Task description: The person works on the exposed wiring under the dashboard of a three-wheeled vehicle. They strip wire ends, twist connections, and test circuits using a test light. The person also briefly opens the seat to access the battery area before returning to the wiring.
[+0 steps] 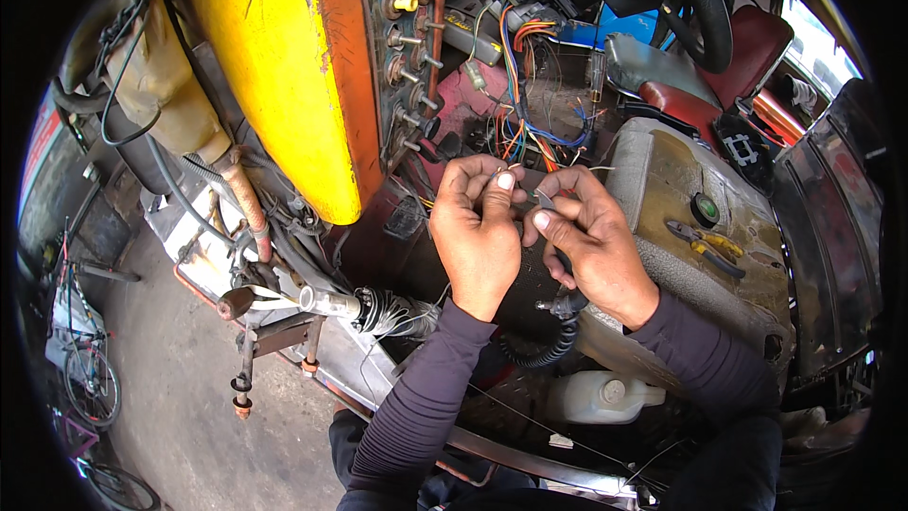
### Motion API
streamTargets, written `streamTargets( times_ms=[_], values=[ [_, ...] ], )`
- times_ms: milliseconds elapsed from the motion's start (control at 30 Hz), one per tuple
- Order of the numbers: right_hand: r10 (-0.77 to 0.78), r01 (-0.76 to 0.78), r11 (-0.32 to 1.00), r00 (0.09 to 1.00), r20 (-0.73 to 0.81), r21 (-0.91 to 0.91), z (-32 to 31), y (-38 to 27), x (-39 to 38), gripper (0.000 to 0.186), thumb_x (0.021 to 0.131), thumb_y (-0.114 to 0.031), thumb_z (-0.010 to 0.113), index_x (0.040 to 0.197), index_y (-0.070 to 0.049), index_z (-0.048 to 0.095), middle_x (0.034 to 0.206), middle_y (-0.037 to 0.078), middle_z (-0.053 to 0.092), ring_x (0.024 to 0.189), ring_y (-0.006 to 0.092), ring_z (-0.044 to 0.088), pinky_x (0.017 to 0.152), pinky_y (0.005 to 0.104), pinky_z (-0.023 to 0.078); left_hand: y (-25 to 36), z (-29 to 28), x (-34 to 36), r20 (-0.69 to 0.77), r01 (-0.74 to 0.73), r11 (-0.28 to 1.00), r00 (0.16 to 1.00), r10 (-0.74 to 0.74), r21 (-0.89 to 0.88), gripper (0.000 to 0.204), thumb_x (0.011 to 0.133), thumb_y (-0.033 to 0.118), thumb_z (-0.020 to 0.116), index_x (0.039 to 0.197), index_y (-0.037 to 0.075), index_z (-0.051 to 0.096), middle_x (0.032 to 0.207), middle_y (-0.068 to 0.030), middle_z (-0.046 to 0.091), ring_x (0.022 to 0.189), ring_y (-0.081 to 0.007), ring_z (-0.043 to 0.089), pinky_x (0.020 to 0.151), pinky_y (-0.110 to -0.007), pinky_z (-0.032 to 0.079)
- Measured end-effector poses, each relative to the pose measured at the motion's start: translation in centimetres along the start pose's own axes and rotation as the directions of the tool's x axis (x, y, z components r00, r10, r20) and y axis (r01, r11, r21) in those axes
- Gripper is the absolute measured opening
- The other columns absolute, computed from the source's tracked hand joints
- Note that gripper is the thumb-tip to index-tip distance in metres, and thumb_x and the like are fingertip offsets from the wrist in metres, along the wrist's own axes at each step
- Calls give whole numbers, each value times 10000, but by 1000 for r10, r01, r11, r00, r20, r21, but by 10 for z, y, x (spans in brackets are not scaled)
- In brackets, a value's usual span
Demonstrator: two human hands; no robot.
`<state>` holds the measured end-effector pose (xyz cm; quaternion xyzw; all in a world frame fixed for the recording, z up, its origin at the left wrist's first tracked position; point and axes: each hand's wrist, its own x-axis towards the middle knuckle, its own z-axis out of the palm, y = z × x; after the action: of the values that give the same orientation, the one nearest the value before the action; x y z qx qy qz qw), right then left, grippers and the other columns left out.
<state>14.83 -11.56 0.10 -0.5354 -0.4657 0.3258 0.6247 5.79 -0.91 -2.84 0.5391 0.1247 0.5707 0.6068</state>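
Observation:
My left hand [480,241] is closed, its thumb and fingertips pinching what looks like a thin wire end, mostly hidden by the fingers. Close beside it, my right hand [591,251] grips a small metal blade [544,200] between thumb and fingers, pointed toward the left fingertips. Just beyond both hands hangs a tangle of coloured wires [539,132]. Up and left of them is a switch panel [397,66] with toggles and yellow and red caps, set in a yellow-and-orange body [274,57].
Pliers [705,248] lie on a worn tan padded surface [662,180] at right. A plastic jug [591,397] sits below it. A steering wheel [709,28] and red seat [752,52] are at upper right. A translucent reservoir [151,76], hoses and bicycles [90,383] are at left.

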Motion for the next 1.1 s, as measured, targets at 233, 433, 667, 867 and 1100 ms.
streamTargets(
  times_ms=[233,433,667,867,1100],
  values=[
    [-31,32,999,999,11,-34,-1,4,1,174,1081,-75,563,1220,-49,460,877,73,663,558,58,516,454,199,374,-4,-6,4,-9,-77,997,997,78,29,39,1038,-37,589,1068,-18,572,994,-125,739,793,-97,679,663,-251,589],
    [-8,8,1000,1000,9,-13,-1,6,-1,181,1065,-32,559,1225,-56,477,888,67,678,583,50,513,478,208,395,-4,-8,5,5,-61,998,998,61,-6,53,1035,-42,588,1084,-25,577,1011,-137,738,816,-112,693,702,-269,607],
    [11,-11,999,1000,12,34,-1,4,0,210,1043,8,567,1232,-48,495,892,62,686,609,39,511,494,209,419,-3,-10,4,34,-75,997,997,75,15,63,1040,-41,580,1102,-42,588,1029,-147,745,830,-149,715,746,-303,635],
    [-6,6,1000,1000,19,9,-3,8,0,215,1064,-33,558,1259,-54,469,897,74,676,564,54,511,461,207,376,-3,-11,6,71,-61,998,996,61,-7,57,1040,-47,574,1097,-40,569,1070,-163,727,870,-147,711,767,-309,636],
    [0,0,1000,1000,-2,14,0,3,-1,214,1038,14,565,1233,-44,499,882,60,684,583,44,501,487,214,412,1,-15,6,95,-57,998,994,58,-12,62,1048,-53,553,1109,-46,563,1118,-190,727,934,-191,734,825,-340,651]
  ],
)
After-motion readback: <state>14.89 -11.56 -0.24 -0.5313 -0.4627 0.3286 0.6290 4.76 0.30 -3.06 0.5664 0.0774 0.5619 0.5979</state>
